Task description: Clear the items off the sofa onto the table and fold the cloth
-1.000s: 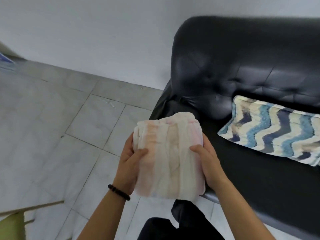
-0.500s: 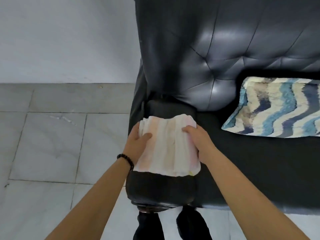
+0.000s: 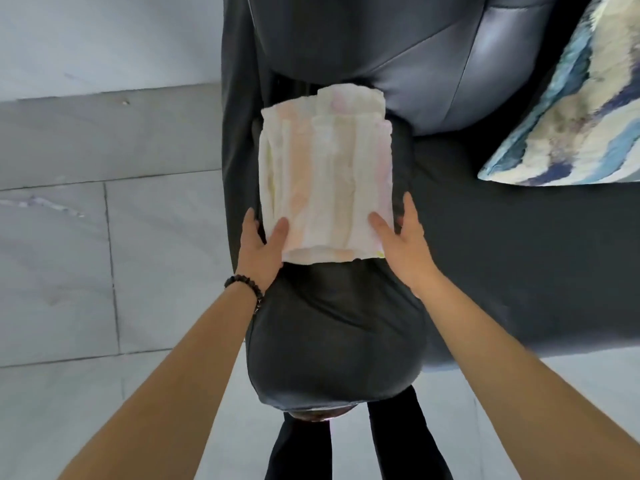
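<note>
A folded white cloth (image 3: 325,174) with faint pink and yellow stripes lies flat on the black leather armrest (image 3: 332,341) of the sofa. My left hand (image 3: 261,251) sits at the cloth's near left corner, thumb resting on top, fingers straight along its edge. At the near right corner my right hand (image 3: 403,244) lies the same way, thumb on the cloth and fingers stretched beside it. Neither hand curls round the cloth.
A cushion (image 3: 571,109) with blue and cream waves leans on the sofa seat at the right. The black tufted backrest (image 3: 381,36) rises behind the armrest. Grey floor tiles (image 3: 104,271) spread to the left, below a white wall. My dark trouser legs (image 3: 346,445) stand below the armrest.
I have carried the folded cloth from in front of me onto the armrest and laid it down. My hands have slid back to its near corners and their fingers have straightened.
</note>
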The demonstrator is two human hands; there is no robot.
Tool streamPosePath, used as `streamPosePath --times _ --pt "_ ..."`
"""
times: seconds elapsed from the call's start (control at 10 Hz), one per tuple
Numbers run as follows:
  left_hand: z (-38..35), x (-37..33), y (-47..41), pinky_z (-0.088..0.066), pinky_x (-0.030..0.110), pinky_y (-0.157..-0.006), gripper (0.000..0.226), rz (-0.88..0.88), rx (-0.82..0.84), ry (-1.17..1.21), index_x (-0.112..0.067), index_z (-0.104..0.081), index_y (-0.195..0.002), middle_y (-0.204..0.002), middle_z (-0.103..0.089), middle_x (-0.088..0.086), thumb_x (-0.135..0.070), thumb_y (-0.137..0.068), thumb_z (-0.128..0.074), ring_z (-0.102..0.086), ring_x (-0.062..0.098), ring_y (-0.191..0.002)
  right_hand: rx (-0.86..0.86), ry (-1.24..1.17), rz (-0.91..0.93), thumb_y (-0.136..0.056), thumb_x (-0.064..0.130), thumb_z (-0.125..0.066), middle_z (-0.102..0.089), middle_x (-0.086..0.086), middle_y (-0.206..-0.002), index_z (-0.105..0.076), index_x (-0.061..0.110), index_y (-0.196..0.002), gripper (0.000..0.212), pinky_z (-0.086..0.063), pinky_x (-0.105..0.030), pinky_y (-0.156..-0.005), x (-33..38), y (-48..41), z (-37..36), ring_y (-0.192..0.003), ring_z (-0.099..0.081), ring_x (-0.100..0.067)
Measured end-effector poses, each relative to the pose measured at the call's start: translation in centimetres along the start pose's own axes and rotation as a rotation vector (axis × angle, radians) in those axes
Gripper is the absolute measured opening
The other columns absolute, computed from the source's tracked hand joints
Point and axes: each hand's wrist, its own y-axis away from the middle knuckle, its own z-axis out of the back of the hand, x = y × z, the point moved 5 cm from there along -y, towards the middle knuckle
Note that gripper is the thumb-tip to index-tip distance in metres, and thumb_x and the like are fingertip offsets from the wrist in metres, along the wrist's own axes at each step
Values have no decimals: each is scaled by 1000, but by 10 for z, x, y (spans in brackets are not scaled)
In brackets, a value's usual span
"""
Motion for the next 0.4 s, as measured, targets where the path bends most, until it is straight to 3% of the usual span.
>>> streamPosePath --times 0.1,0.2,0.3,0.4 --pt "-8 4 10 -36 37 -112 64 -236 -104 -164 -31 -21 -153 -152 -36 -5 -41 -96 -50 -43 16 -131 10 332 286 -100 54 -41 -18 2 -162 -11 39 -157 66 -32 -36 -116 -2 18 -12 -142 -32 -18" --pt "-22 8 17 -37 23 -89 53 -322 -99 -448 -29 -18 -155 -144 -38 2 -30 -105 -34 -46 9 -102 32 585 266 -104 53 -28 0 -1 -167 2 40 -157 62 -30 -40 -116 -20 18 -19 -148 -25 -28" --pt "-29 22 14 -36 23 -81 54 -330 -31 -575 -30 -7 -156 -132 -48 5 -32 -106 -27 -46 10 -93 53 728 221 -105 51 -22 3 -4 -168 9 37 -157 63 -26 -43 -118 -23 14 -24 -147 -22 -33" --pt "-24 18 10 -35 24 -84 53 -295 -32 -547 -31 -10 -156 -131 -49 6 -33 -106 -26 -48 14 -96 81 709 168 -105 52 -22 4 -3 -168 10 40 -156 62 -23 -47 -119 -18 10 -25 -149 -14 -34"
